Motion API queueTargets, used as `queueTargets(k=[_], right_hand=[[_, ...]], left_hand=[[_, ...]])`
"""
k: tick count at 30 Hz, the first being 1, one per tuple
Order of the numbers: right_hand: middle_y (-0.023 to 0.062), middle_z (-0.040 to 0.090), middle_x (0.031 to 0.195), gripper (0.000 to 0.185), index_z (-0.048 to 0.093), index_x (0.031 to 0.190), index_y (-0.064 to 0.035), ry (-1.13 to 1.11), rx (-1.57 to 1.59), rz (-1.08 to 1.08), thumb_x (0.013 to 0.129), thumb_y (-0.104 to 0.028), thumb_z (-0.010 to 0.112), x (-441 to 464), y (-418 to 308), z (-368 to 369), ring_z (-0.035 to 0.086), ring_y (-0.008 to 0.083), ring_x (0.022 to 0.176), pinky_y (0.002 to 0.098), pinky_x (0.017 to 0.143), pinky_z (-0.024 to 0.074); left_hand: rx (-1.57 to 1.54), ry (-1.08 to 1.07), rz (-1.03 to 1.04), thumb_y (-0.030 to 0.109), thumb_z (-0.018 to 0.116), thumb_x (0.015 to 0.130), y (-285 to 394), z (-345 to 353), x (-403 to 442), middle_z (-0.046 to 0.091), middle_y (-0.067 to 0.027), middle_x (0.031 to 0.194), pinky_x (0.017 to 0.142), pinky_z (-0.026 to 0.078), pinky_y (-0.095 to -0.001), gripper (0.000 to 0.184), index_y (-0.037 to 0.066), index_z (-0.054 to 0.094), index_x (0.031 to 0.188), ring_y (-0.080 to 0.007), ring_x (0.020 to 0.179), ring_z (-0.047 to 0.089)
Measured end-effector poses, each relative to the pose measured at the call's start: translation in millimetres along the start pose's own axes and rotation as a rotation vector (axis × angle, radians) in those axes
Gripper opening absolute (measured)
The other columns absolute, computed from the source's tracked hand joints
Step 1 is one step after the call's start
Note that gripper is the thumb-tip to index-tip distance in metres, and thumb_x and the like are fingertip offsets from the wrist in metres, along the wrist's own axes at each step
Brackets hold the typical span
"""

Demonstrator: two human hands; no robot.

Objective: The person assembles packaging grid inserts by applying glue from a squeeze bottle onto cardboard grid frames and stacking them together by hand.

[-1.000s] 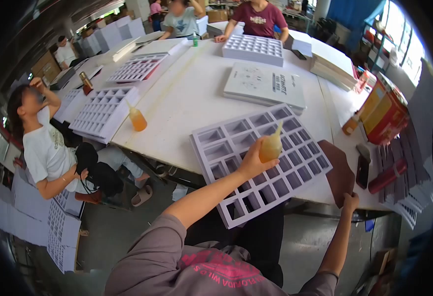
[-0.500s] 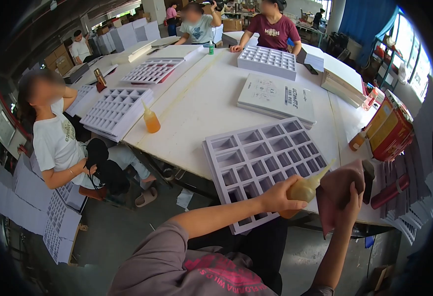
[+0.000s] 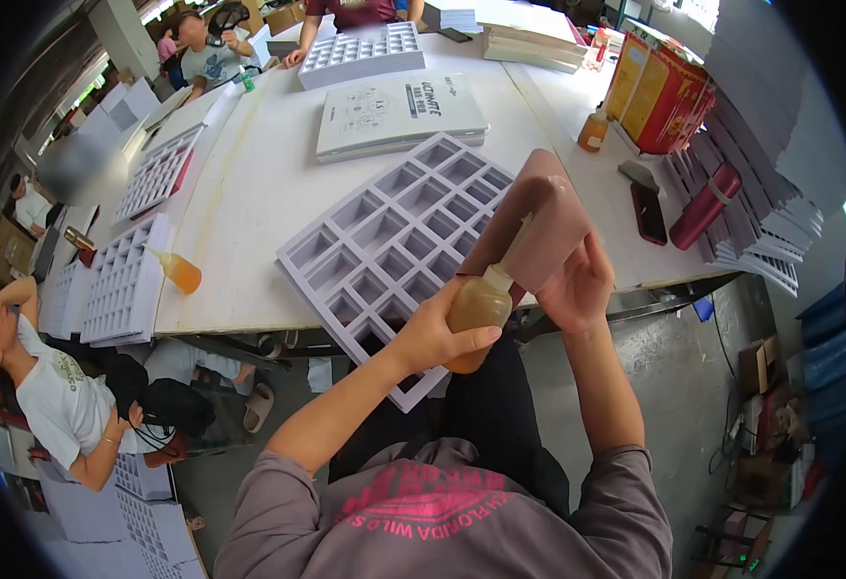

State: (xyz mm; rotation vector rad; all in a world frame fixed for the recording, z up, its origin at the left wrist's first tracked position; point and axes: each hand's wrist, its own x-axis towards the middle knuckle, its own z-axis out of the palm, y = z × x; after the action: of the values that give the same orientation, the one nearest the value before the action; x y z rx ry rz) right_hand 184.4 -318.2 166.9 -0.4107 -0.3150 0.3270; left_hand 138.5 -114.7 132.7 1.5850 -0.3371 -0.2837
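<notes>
By gridded tray (image 3: 346,333), left hand (image 3: 431,336) grips rounded translucent bottle (image 3: 481,311), right hand (image 3: 579,291) folded brown sheet (image 3: 555,227)

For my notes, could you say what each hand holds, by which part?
The left hand holds a clear, amber-filled plastic bottle by its body; the right hand, a curled mauve-brown sheet by its edge.

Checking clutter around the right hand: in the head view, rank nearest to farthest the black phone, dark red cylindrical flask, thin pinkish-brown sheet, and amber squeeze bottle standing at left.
From the right hand:
1. Pinkish-brown sheet, against its fingers
2. Black phone, to the right
3. Dark red flask, right of the phone
4. Standing amber bottle, far left
</notes>
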Motion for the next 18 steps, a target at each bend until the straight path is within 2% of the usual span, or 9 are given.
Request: queueTargets(k=[1,2,5,7,9,12,14,15,18], right_hand=[[0.0115,0.051,0.127,0.047,0.044,0.131,-0.0035,-0.07,-0.06,0.006,0.088,-0.019,0.056,-2.9,2.3,-6.5,0.051,0.0251,0.116,0.0407,0.094,0.0425],[0.0122,0.057,0.117,0.046,0.044,0.129,-0.0006,-0.075,-0.246,-0.03,0.085,-0.011,0.057,-5.7,3.9,-24.5,0.057,0.0231,0.105,0.0362,0.086,0.0468],[0.015,0.056,0.119,0.05,0.043,0.13,0.0031,0.071,-0.541,-0.047,0.082,-0.003,0.055,-11.9,1.7,-53.3,0.058,0.0245,0.107,0.0365,0.087,0.0499],[0.0118,0.062,0.092,0.036,0.05,0.118,0.0024,0.397,-0.757,-0.308,0.082,0.001,0.049,-8.1,15.4,-36.4,0.064,0.017,0.08,0.0278,0.065,0.0523],[0.0129,0.06,0.095,0.037,0.05,0.117,0.0033,0.465,-0.801,-0.273,0.08,0.003,0.045,-7.3,15.9,-4.2,0.063,0.018,0.08,0.0299,0.066,0.0536],[0.0176,0.056,0.119,0.056,0.042,0.13,0.0025,0.444,-0.883,-0.326,0.075,-0.004,0.043,-12.5,20.4,-30.4,0.058,0.0256,0.109,0.0369,0.091,0.0492],[0.0196,0.054,0.122,0.059,0.041,0.13,0.0027,0.486,-0.782,-0.395,0.071,-0.002,0.04,-10.4,25.9,-4.4,0.054,0.0277,0.114,0.0385,0.097,0.0455],[0.0191,0.053,0.124,0.056,0.041,0.13,0.0022,0.496,-0.718,-0.378,0.074,-0.004,0.041,-13.4,22.9,0.4,0.053,0.0279,0.116,0.039,0.098,0.0442],[0.017,0.052,0.128,0.048,0.041,0.13,0.0006,0.542,-0.443,-0.323,0.084,-0.009,0.045,-23.4,11.3,-0.7,0.051,0.0277,0.119,0.0397,0.102,0.0421]], left_hand=[[0.037,0.002,0.0,0.036,0.076,0.072,0.6,0.4,-0.4,0.06,-0.0122,0.11,0.091,0.044,-0.0333,0.067,0.003,0.048,0.123,-0.021,0.103,0.058],[0.075,0.009,0.0,0.036,0.076,0.072,1.5,1.3,-0.2,0.061,-0.0127,0.109,0.091,0.044,-0.0334,0.067,0.002,0.048,0.123,-0.0214,0.103,0.058],[0.209,0.063,0.047,0.036,0.075,0.072,5.5,6.0,-3.2,0.062,-0.0189,0.103,0.086,0.046,-0.0354,0.063,0.001,0.049,0.118,-0.0279,0.099,0.062],[0.419,0.059,0.04,0.038,0.074,0.072,7.3,10.1,-6.2,0.062,-0.0229,0.099,0.084,0.047,-0.0384,0.064,-0.002,0.047,0.115,-0.0353,0.095,0.062],[0.443,0.071,0.014,0.038,0.075,0.071,14.8,19.7,-9.2,0.06,-0.0246,0.102,0.084,0.047,-0.039,0.067,-0.003,0.046,0.115,-0.0368,0.098,0.06],[0.353,0.06,0.016,0.039,0.073,0.073,1.7,34.0,-9.1,0.06,-0.0254,0.102,0.084,0.047,-0.0403,0.07,-0.004,0.042,0.119,-0.0378,0.098,0.061],[0.101,0.013,0.133,0.039,0.072,0.076,-12.9,45.6,-8.0,0.059,-0.0206,0.109,0.086,0.047,-0.0391,0.072,-0.002,0.04,0.126,-0.0343,0.099,0.06],[-0.051,-0.02,0.174,0.039,0.071,0.077,-17.3,50.6,-7.8,0.058,-0.0183,0.109,0.086,0.048,-0.038,0.073,-0.001,0.039,0.129,-0.0325,0.097,0.061],[-0.798,-0.372,-0.189,0.044,0.066,0.079,-18.4,57.8,-12.9,0.058,-0.0146,0.103,0.079,0.051,-0.0362,0.073,0.001,0.038,0.131,-0.0268,0.089,0.061]])
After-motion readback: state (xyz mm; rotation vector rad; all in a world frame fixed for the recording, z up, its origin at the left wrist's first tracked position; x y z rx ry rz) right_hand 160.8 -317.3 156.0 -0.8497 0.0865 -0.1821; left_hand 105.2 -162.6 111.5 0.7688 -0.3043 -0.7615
